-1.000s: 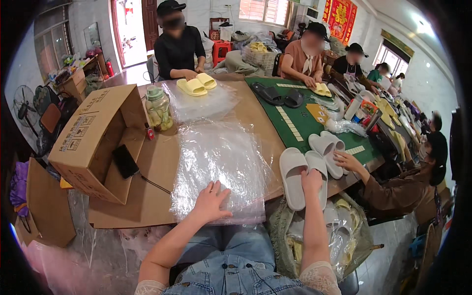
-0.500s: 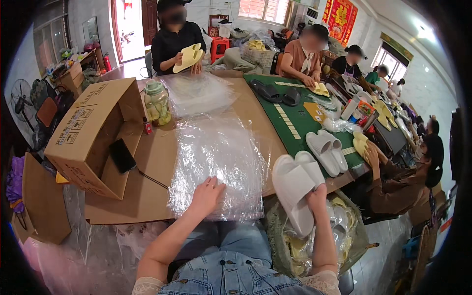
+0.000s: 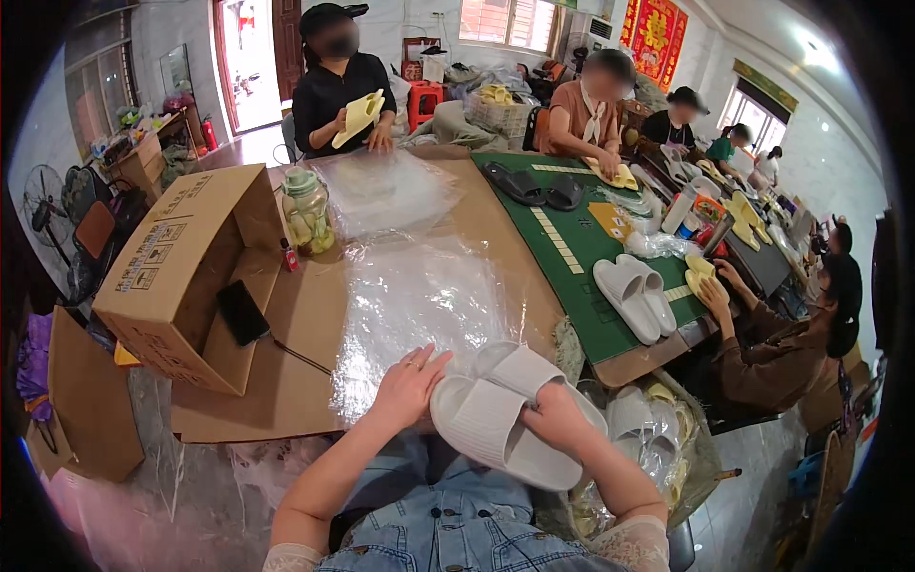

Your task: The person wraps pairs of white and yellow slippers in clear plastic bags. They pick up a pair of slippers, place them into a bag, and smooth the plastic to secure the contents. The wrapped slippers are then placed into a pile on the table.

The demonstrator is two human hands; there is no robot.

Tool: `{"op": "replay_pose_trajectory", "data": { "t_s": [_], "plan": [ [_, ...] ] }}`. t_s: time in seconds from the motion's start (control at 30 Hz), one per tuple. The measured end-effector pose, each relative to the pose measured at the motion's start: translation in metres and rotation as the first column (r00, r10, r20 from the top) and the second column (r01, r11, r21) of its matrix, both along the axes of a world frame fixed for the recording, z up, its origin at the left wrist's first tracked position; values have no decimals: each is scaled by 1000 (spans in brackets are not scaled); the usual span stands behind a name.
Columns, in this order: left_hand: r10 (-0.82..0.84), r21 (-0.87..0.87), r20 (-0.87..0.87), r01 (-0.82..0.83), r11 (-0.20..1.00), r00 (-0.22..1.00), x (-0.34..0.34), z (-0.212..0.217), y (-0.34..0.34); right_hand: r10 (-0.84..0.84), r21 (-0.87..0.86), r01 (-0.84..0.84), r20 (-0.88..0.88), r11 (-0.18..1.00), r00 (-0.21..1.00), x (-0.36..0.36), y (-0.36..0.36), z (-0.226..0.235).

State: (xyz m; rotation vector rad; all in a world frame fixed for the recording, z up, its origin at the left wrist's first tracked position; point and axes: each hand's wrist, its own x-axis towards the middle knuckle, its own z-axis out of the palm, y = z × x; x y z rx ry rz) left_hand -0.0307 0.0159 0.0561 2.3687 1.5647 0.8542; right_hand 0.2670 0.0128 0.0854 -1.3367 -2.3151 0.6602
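A person in a denim top sits at a worktable covered with brown cardboard (image 3: 286,381), seen from above. Both bare hands hold a pair of white slide slippers (image 3: 510,410), stacked one on the other, just over the near edge of the table and above the person's lap. The left hand (image 3: 408,386) lies flat with fingers spread on the heel end of the pair, a ring on one finger. The right hand (image 3: 558,419) grips the side of the lower slipper, fingers curled around its edge. The two hands are a little apart, with the slippers between them.

Just beyond the slippers a stack of clear plastic bags (image 3: 419,296) lies flat on the cardboard. To the left an open cardboard box (image 3: 181,257) lies on its side, with a black phone (image 3: 241,312) leaning at its mouth. A clear jar with a green lid (image 3: 307,212) stands behind the box. To the right, a green mat (image 3: 581,248) holds another white pair of slippers (image 3: 634,296) and a black pair (image 3: 534,186). Below the table at the right, a bag of more slippers (image 3: 648,429) rests beside the person's knee.

Across the table a person in black holds a yellow slipper (image 3: 360,116). Other people work along the right side
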Motion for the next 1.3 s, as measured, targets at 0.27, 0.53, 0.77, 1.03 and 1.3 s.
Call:
{"op": "replay_pose_trajectory", "data": {
  "t_s": [0.27, 0.53, 0.77, 1.03, 1.3],
  "plan": [
    [-55, -32, 139, 60, 998, 989, -9, 15, -1, -117, 141, 104, 88, 985, 989, -19, 6, 1],
    [-262, 43, 48, 260, 965, 964, 28, 35, -13, -91, 92, 89, 18, 992, 996, -60, 18, -31],
    [-314, 60, 44, 311, 948, 948, 26, 53, -28, -2, 213, 54, -236, 976, 972, -91, 53, -40],
    [-392, -21, 244, 408, 913, 887, 20, 57, -50, -341, 128, 340, -17, 932, 940, -147, 110, -30],
    [-395, -179, 136, 415, 892, 908, -10, 48, -40, -343, 172, 336, 17, 926, 939, -143, 130, -67]
  ]
}}
